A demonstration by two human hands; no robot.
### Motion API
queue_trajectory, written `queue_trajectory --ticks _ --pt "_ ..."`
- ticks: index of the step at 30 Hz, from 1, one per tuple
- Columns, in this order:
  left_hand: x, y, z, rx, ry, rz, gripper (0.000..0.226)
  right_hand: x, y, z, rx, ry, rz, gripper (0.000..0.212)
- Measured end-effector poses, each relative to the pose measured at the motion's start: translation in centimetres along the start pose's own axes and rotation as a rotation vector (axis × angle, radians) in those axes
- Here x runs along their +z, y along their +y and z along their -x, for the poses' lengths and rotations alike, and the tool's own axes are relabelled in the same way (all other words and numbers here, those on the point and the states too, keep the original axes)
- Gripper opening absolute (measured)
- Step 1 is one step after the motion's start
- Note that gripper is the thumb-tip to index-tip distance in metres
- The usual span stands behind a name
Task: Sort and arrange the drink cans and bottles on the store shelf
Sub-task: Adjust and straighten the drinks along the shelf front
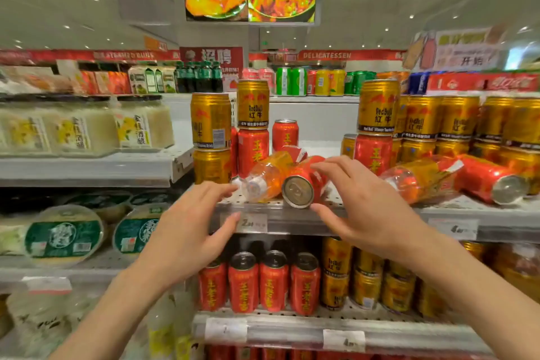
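Observation:
A red can (302, 184) lies on its side at the front of the grey shelf (280, 215), its silver end facing me. Beside it on the left lies an orange drink bottle (267, 177), white cap toward me. My right hand (371, 207) is spread around the red can, fingers over its top and thumb under its rim. My left hand (190, 231) is open just left of the bottle's cap, fingertips close to it. Gold cans (211, 121) and red cans (252, 152) stand stacked behind. Further right lie another bottle (420, 177) and another red can (493, 181).
Rows of gold cans (455, 117) fill the shelf's right side. The shelf below holds upright red cans (273, 283) and gold cans (365, 280). To the left are tubs (64, 238) and white packs (84, 128) on a neighbouring unit.

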State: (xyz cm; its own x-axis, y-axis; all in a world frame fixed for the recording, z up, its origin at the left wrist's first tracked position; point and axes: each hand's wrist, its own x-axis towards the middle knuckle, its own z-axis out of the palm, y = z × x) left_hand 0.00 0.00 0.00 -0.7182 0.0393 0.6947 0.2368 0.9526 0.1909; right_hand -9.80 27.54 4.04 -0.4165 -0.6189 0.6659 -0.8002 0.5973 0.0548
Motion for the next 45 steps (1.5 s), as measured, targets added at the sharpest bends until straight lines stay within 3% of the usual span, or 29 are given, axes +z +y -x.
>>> queue_trajectory --ticks 4,8,17,22,29,39,45 --pt "0.4 -0.8 -0.5 0.054 -0.058 -0.126 0.044 0.6 -0.1 -2.0 -0.087 -0.130 0.144 0.077" --pt "1.5 -1.5 -0.8 0.063 -0.013 -0.163 0.039 1.6 -0.2 -3.2 -0.121 -0.176 0.191 0.080" --pt "2.7 -1.5 -1.3 0.038 0.095 -0.135 0.031 2.3 0.9 -3.0 -0.153 -0.045 0.049 0.071" --pt "3.0 -1.5 -1.5 0.033 0.102 -0.145 0.030 1.3 1.1 -3.9 0.080 0.109 -0.255 0.071" --pt "3.1 -1.5 -1.6 0.014 0.099 -0.151 0.016 0.6 1.3 -5.7 0.385 0.068 -0.442 0.071" --pt "3.4 -1.7 -1.7 0.036 0.124 -0.162 0.024 -0.4 2.1 -6.5 0.473 -0.023 -0.386 0.061" --pt "3.5 -1.8 -1.6 0.034 0.135 -0.167 0.025 0.4 1.5 -5.9 0.441 0.007 -0.360 0.057"
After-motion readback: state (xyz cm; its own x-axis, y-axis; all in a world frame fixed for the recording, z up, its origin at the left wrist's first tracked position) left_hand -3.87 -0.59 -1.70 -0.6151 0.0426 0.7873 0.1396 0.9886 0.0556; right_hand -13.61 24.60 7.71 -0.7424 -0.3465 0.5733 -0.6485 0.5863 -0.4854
